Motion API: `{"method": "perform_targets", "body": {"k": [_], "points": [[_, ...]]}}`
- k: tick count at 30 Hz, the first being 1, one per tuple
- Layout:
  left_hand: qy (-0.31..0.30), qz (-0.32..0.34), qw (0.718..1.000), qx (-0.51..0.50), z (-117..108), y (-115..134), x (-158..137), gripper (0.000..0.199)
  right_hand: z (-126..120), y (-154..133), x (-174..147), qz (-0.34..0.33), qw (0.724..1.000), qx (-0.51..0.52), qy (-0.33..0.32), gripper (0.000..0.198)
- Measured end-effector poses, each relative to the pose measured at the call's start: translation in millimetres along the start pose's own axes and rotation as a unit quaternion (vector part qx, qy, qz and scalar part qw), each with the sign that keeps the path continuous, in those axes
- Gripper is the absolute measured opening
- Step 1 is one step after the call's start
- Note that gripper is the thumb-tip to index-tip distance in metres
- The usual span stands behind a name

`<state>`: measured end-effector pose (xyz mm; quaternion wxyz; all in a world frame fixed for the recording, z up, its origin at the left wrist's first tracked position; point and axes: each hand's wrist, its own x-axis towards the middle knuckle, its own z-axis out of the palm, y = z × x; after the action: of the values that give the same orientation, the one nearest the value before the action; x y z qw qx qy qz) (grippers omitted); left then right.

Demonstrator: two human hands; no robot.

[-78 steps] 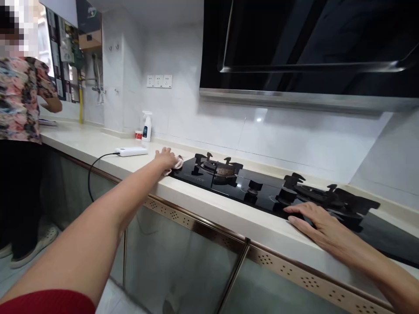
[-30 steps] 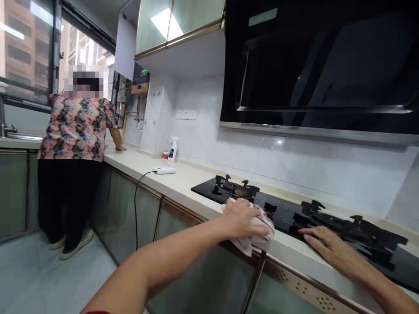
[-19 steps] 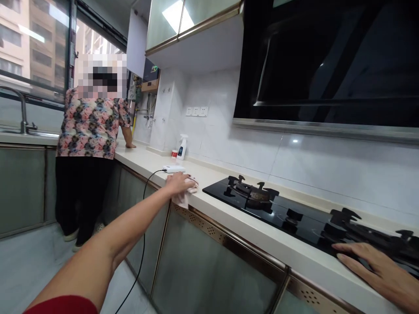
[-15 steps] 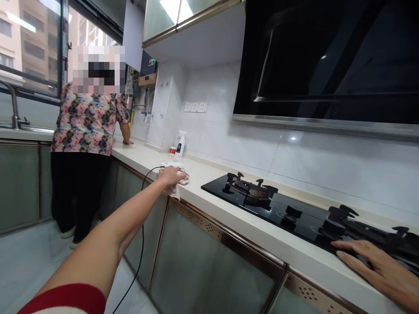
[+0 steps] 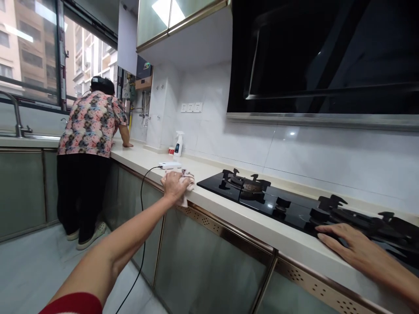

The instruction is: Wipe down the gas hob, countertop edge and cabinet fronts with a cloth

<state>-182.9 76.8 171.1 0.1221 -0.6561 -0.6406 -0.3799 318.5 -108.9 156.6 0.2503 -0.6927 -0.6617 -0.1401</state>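
My left hand (image 5: 176, 185) presses a crumpled pale pink cloth (image 5: 190, 179) onto the front edge of the white countertop (image 5: 203, 163). Part of the cloth hangs over that edge, and my fingers are bent around it. Just behind it lies a white box-shaped device (image 5: 170, 165) with a black cable (image 5: 143, 218) running down from it. At the right, my right hand (image 5: 355, 245) rests on the front rim of the black gas hob (image 5: 258, 203), fingers stretched out and holding nothing. Its fingertips are close to a hob knob (image 5: 317, 216).
A white spray bottle (image 5: 178, 144) and a small red-and-white tub (image 5: 171, 151) stand by the wall. Above the hob juts a black range hood (image 5: 314, 56). Another person in a floral shirt (image 5: 94, 124) leans over the far counter, near the sink faucet (image 5: 17, 113).
My left hand has slid the cloth along the counter edge toward the hob, away from the white device. The other person has bent lower. My right hand still rests on the hob.
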Motion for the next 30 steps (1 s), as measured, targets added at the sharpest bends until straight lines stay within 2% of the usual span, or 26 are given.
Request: {"method": "perform_targets", "body": {"k": [3,6,8,10,13,16,18,21,26,30], "points": [[0.011,0.079,0.996,-0.048,9.8,43.1,-35.3,0.046,-1.9,-3.2,-0.6,0.016,0.999,0.036,-0.032,0.057],[0.004,0.204,0.972,-0.117,19.3,100.0,-77.8,0.055,-9.4,-16.3,-2.8,0.018,0.998,0.055,-0.036,0.057],[-0.002,0.308,0.940,-0.147,21.8,140.0,-108.7,0.067,-14.3,-24.6,-4.2,0.024,0.997,0.068,-0.032,0.059],[0.025,0.398,0.905,-0.149,19.7,175.9,-138.2,0.079,-17.3,-27.9,-4.7,0.034,0.996,0.081,-0.021,0.061],[0.074,0.509,0.850,-0.115,9.1,212.1,-169.1,0.075,-17.3,-20.2,-2.8,0.021,0.993,0.114,0.001,0.062],[0.059,0.569,0.817,-0.071,-4.8,223.4,-174.7,0.073,-13.3,-2.0,1.4,0.001,0.988,0.153,0.016,0.060],[0.037,0.588,0.807,-0.045,-11.3,222.4,-166.5,0.068,-9.2,10.5,4.2,0.005,0.987,0.161,0.018,0.055],[0.040,0.610,0.791,-0.024,-14.1,220.8,-148.1,0.057,-2.7,23.2,6.8,0.023,0.985,0.168,0.023,0.049],[0.044,0.605,0.794,-0.044,-6.5,224.7,-129.4,0.049,3.3,30.2,8.1,0.048,0.984,0.170,0.023,0.038],[0.085,0.593,0.797,-0.073,6.8,209.2,-121.9,0.046,11.4,46.5,10.2,0.029,0.987,0.157,0.027,0.036]]}}
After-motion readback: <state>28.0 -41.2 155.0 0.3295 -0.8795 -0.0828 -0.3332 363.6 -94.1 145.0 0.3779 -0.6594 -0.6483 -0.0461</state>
